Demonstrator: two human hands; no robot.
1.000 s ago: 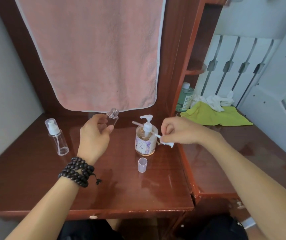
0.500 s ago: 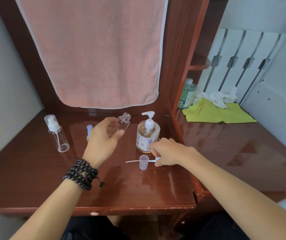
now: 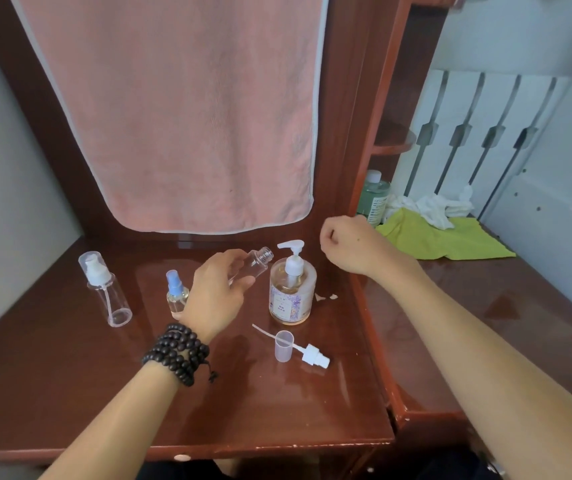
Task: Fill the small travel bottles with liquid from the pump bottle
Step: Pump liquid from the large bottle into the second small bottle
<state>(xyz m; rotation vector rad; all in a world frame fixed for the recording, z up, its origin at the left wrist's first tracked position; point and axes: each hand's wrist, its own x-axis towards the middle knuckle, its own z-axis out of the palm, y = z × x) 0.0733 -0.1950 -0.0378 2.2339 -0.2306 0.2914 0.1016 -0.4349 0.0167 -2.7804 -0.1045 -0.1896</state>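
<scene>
On the counter (image 3: 69,375) the pump bottle (image 3: 291,292) stands upright. The empty, curled right hand (image 3: 350,244) should press the pump slowly, once the left hand (image 3: 215,296), gripping the uncapped travel bottle (image 3: 255,263), steadies its mouth under the spout.

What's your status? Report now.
Left hand grips uncapped travel bottle, tilted. Right hand curled, empty, near pump bottle. Nothing blocking.

A pink towel (image 3: 173,109) hangs over the reddish-brown desk (image 3: 69,393).
</scene>
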